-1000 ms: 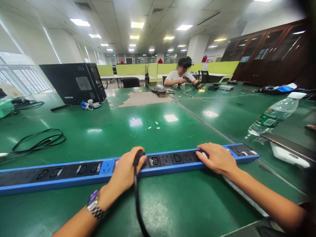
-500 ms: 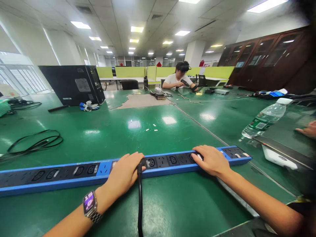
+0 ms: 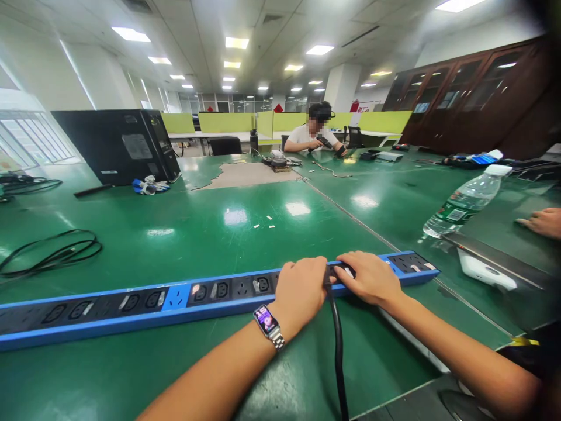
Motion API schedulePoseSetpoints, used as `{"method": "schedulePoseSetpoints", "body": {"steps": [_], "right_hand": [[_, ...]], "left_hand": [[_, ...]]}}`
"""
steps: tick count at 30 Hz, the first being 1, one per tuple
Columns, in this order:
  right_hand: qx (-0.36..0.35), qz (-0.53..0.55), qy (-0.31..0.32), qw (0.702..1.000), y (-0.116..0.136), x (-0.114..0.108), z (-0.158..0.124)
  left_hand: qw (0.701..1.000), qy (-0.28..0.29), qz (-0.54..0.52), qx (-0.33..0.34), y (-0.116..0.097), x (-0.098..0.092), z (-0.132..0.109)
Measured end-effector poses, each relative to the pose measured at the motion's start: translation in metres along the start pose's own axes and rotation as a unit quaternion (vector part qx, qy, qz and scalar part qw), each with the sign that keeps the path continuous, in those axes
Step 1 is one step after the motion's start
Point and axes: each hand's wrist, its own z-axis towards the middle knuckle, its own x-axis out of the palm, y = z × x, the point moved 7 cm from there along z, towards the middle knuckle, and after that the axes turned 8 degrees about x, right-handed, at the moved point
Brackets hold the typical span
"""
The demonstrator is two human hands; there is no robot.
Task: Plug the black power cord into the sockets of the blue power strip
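Note:
A long blue power strip (image 3: pixel 175 297) with black sockets lies across the green table in front of me. My left hand (image 3: pixel 302 289), wearing a watch at the wrist, is closed on the plug end of a black power cord (image 3: pixel 338 351) above the strip's right half. The cord hangs down toward the table's near edge. Whether the plug sits in a socket is hidden by my fingers. Just right of it, my right hand (image 3: pixel 370 278) grips the strip near its right end, thumb and fingers over the sockets.
A clear water bottle (image 3: pixel 467 202) leans at the right, near a white device (image 3: pixel 486 270) and another person's hand (image 3: pixel 543 223). A black computer case (image 3: pixel 114 146) stands back left; a coiled black cable (image 3: pixel 56 254) lies at left. One person (image 3: pixel 313 134) works across the table.
My left hand has moved right along the strip with the cord's plug and is now close beside my right hand. The right hand keeps its grip on the strip.

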Motion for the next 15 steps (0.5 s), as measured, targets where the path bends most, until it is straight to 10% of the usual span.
{"method": "schedulePoseSetpoints", "body": {"steps": [15], "right_hand": [[-0.010,0.007,0.030,0.999,-0.014,0.020,0.001]], "left_hand": [[0.999,0.021,0.012,-0.032,-0.002,-0.006,0.003]]}}
